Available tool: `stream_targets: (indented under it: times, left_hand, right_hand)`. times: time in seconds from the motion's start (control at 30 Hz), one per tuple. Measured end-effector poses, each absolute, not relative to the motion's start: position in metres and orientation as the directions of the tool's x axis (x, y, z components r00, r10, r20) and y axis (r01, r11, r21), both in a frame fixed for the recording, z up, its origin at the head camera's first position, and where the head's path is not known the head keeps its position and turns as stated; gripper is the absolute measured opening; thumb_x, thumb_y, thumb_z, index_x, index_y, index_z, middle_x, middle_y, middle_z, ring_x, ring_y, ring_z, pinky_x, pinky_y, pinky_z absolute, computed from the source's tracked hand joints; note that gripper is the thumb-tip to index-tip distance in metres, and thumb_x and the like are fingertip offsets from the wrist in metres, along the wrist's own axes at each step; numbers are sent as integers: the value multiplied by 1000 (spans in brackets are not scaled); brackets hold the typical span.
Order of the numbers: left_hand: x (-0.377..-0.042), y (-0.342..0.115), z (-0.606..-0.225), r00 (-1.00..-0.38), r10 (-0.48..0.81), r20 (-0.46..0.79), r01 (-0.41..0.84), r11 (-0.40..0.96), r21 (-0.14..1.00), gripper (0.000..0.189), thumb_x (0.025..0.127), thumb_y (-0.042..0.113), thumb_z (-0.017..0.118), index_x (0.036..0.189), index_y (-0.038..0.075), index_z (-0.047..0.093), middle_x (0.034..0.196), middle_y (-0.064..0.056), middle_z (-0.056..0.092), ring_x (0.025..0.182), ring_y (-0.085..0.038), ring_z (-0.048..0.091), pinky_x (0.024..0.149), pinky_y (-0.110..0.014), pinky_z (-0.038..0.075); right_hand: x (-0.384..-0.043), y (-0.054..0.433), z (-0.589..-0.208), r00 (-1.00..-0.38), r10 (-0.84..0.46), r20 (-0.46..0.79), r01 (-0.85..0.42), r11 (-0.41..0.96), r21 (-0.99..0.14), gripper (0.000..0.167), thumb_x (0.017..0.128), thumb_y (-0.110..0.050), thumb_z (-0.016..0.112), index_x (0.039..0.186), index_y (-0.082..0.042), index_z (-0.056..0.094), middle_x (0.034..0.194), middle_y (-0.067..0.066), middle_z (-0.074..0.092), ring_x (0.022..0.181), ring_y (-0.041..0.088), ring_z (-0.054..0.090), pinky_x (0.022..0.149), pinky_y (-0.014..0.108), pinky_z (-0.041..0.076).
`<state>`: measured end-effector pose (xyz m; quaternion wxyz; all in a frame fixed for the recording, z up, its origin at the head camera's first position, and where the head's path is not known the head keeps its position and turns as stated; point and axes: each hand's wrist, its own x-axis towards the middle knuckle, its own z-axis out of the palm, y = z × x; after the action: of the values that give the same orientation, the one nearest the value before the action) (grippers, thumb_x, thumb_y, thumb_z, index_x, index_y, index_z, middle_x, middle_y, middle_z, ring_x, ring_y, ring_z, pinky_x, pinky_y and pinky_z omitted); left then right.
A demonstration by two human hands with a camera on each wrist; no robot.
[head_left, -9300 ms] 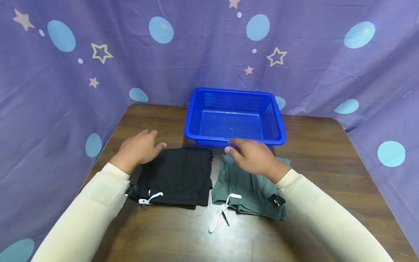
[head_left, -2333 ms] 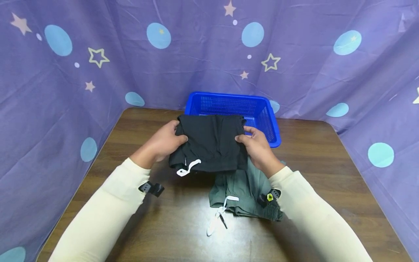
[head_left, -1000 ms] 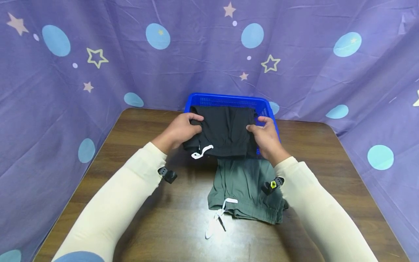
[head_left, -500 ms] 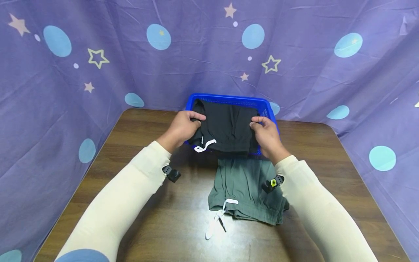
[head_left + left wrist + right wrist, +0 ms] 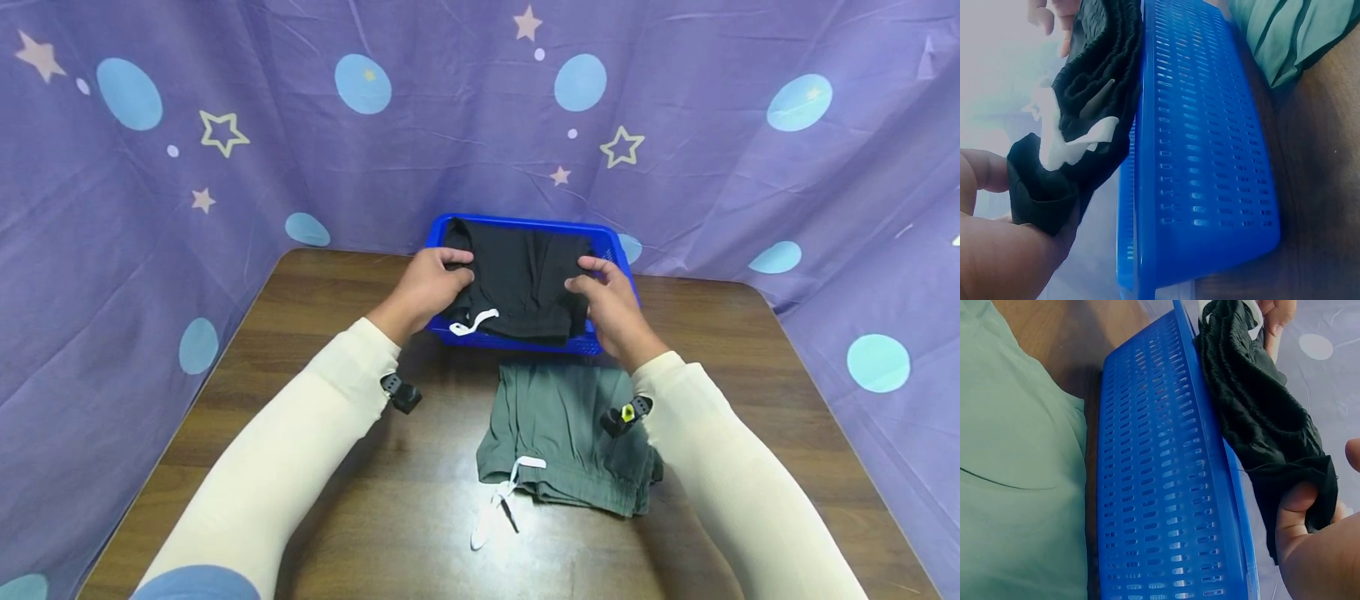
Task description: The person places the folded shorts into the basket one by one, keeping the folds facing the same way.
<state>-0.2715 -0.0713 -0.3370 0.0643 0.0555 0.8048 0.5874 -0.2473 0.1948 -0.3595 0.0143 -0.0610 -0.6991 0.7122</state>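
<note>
Both hands hold a folded pair of black shorts (image 5: 517, 275) with a white drawstring at the blue plastic basket (image 5: 525, 222). My left hand (image 5: 429, 282) pinches the left side, its thumb on top. At the opposite side my right hand (image 5: 611, 304) grips the cloth between thumb and fingers. Seen from the left wrist, the gathered waistband of the shorts (image 5: 1104, 69) lies right at the rim, above the slotted basket wall (image 5: 1204, 144). In the right wrist view, the right thumb presses into the folded corner of the shorts (image 5: 1260, 425). The basket floor is hidden.
Folded green shorts (image 5: 562, 433) lie on the wooden table (image 5: 420, 508) in front of the basket, their white drawstring (image 5: 487, 517) trailing toward the front. A purple patterned curtain (image 5: 480, 125) hangs behind and at both sides.
The black shorts, earlier flat on the table left of the green ones, have been lifted and carried to the basket by both hands. Over the last second they moved farther back and lower.
</note>
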Motion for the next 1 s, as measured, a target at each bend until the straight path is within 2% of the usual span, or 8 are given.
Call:
stream_targets:
  times: [0.1, 0.2, 0.27, 0.33, 0.37, 0.57, 0.83, 1.0]
  left_hand:
    - [-271, -69, -337, -984, 174, -40, 14, 299, 954, 42, 94, 5, 61, 135, -1, 63, 145, -16, 50, 116, -21, 50, 92, -31, 48]
    - [-271, -68, -336, -982, 184, -45, 12, 297, 955, 42, 95, 6, 61, 136, -1, 62, 145, -17, 50, 115, -22, 52, 91, -31, 49]
    - [-271, -67, -337, -981, 188, -47, 10, 296, 955, 41, 95, 6, 61, 136, -2, 62, 145, -17, 50, 115, -22, 52, 91, -31, 49]
    - [-272, -67, -337, -981, 190, -48, 9, 291, 957, 41, 96, 6, 61, 136, -2, 61, 145, -18, 50, 115, -22, 52, 92, -31, 49]
    - [-273, -67, -337, -981, 190, -47, 10, 288, 957, 41, 96, 6, 61, 136, -2, 61, 144, -18, 50, 115, -22, 52, 92, -31, 49]
    - [-278, -66, -338, -980, 188, -58, -1, 290, 957, 42, 96, 7, 62, 137, -2, 61, 147, -17, 48, 120, -22, 51, 99, -33, 47]
    - [-285, -66, -337, -978, 192, -78, -9, 337, 941, 45, 97, 11, 63, 140, 0, 59, 153, -16, 45, 135, -24, 43, 110, -39, 40]
    - [-290, -65, -337, -976, 200, -83, -9, 345, 938, 46, 96, 12, 63, 140, -1, 58, 153, -17, 45, 135, -26, 43, 111, -40, 39]
  right_hand:
    - [-247, 196, -361, -994, 83, -72, 69, -35, -997, 39, 90, -6, 65, 127, -5, 56, 109, 3, 54, 73, 11, 44, 58, 21, 34]
    - [-246, 197, -362, -995, 46, -87, 87, -2, -996, 36, 92, -8, 63, 127, 0, 61, 120, 5, 58, 107, 14, 50, 88, 26, 39]
    - [-246, 199, -363, -996, 17, -89, 90, 33, -995, 38, 93, -9, 62, 130, 4, 63, 132, 8, 58, 130, 18, 42, 109, 35, 31]
    - [-246, 200, -363, -996, -5, -94, 94, 55, -994, 41, 94, -10, 61, 132, 5, 63, 141, 10, 55, 142, 18, 32, 120, 42, 16]
    - [-246, 201, -363, -995, -14, -95, 94, 67, -993, 42, 94, -10, 60, 133, 6, 62, 145, 11, 54, 146, 18, 27, 122, 43, 11]
    - [-250, 202, -362, -996, -18, -85, 84, 50, -995, 47, 94, -9, 57, 136, 11, 57, 150, 15, 49, 149, 19, 21, 122, 44, 3]
    - [-255, 199, -358, -999, 39, -35, 34, -16, -999, 49, 94, -6, 56, 138, 16, 52, 150, 21, 48, 146, 21, 25, 122, 41, 9]
    - [-259, 199, -356, -998, 54, -26, 25, -11, -1000, 50, 94, -8, 56, 138, 16, 52, 149, 21, 48, 145, 21, 26, 122, 42, 8]
